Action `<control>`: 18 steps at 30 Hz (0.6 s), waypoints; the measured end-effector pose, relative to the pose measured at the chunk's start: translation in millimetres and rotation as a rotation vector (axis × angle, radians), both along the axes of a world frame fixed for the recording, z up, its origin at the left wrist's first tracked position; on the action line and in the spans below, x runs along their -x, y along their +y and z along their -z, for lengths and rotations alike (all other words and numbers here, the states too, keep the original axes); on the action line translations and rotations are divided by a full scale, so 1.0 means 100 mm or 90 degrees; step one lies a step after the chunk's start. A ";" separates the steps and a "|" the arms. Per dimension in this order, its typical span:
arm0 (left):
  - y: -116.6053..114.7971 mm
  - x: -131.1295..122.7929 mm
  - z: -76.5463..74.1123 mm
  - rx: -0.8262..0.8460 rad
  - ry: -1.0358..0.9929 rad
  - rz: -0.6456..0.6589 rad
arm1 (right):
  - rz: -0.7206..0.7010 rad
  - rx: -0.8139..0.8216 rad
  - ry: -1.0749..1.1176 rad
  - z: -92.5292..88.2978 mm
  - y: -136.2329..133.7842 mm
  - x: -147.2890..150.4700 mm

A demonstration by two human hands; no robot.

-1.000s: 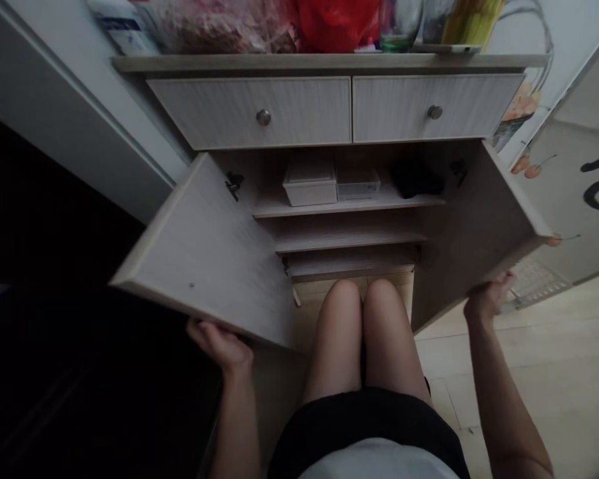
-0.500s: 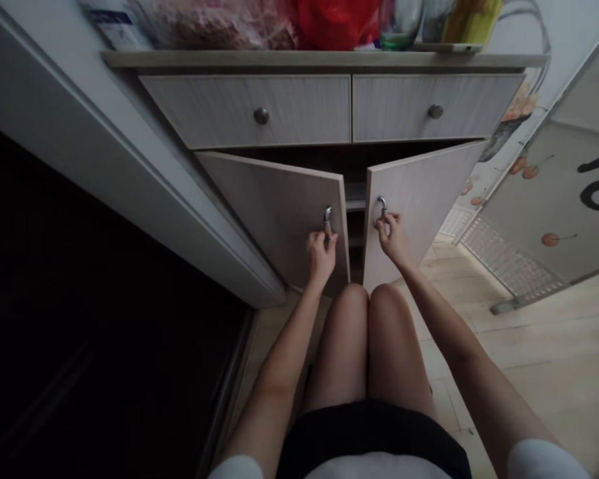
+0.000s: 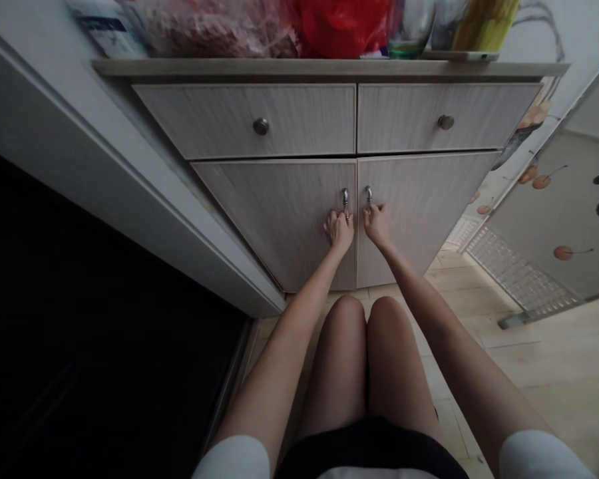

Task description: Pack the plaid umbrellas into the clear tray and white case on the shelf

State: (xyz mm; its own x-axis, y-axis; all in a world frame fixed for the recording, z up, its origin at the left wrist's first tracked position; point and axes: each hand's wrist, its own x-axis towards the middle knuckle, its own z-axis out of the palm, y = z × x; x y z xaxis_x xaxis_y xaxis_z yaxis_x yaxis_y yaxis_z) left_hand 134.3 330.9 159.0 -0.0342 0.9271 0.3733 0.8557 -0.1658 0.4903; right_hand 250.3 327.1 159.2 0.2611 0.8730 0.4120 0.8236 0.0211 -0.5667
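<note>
A low pale wooden cabinet stands straight ahead with both doors closed flush. My left hand (image 3: 339, 230) is curled round the metal handle (image 3: 346, 198) of the left door (image 3: 279, 213). My right hand (image 3: 377, 224) grips the matching handle (image 3: 368, 195) of the right door (image 3: 424, 206). The two hands sit side by side at the seam between the doors. My bare knees (image 3: 364, 316) are just below, close to the cabinet front.
Two shut drawers with round knobs (image 3: 260, 126) (image 3: 446, 122) sit above the doors. On the cabinet top lie a red bag (image 3: 342, 26), a pinkish bag (image 3: 214, 26) and a glass (image 3: 409, 30). A dark opening lies left; a panel with cherry pictures (image 3: 559, 226) stands right.
Both doors went from wide open, shelves showing, to fully closed. My hands moved from the doors' outer edges to the handles and pushed them in together.
</note>
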 end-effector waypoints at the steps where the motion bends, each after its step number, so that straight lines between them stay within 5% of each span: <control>1: 0.04 -0.02 0.00 -0.005 0.004 -0.007 | 0.007 0.009 0.001 -0.02 0.03 0.01; 12: 0.29 -0.05 0.00 0.005 -0.010 0.000 | 0.027 0.029 0.024 -0.07 0.18 0.06; 18: 0.33 0.09 0.16 0.024 -0.224 0.098 | -0.107 -0.013 0.164 0.15 0.13 -0.11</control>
